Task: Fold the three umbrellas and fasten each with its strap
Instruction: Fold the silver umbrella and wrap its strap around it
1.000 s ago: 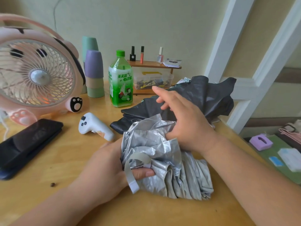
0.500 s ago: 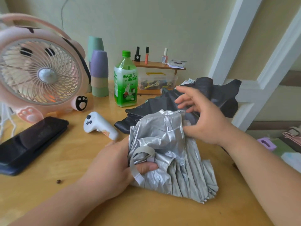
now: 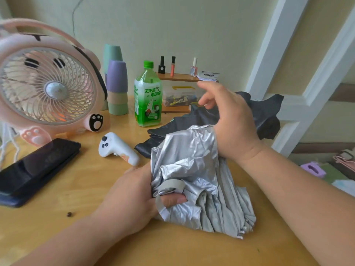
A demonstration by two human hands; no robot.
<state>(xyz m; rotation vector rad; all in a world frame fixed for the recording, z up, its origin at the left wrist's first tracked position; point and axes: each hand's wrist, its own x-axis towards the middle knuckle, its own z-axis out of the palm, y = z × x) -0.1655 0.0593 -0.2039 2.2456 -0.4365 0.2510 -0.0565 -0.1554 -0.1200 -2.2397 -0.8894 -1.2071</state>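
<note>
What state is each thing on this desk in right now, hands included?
Crumpled silver umbrella: bunched on the wooden table, not fastened.
Left hand: grips the silver umbrella's bundle.
Grey fabric strap: loose, looped over that hand's thumb.
Right hand: at the canopy's top edge; grip hidden.
Black umbrella: lying slack behind, not rolled.
Green plastic bottle: upright, capped.
Black phone: screen dark.

Probably a home: fan (image 3: 48, 89), nail polish (image 3: 193, 67), wooden table (image 3: 76, 189).

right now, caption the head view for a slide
Left hand grips a silver umbrella on the table, thumb through its strap; right hand touches its top.
</note>
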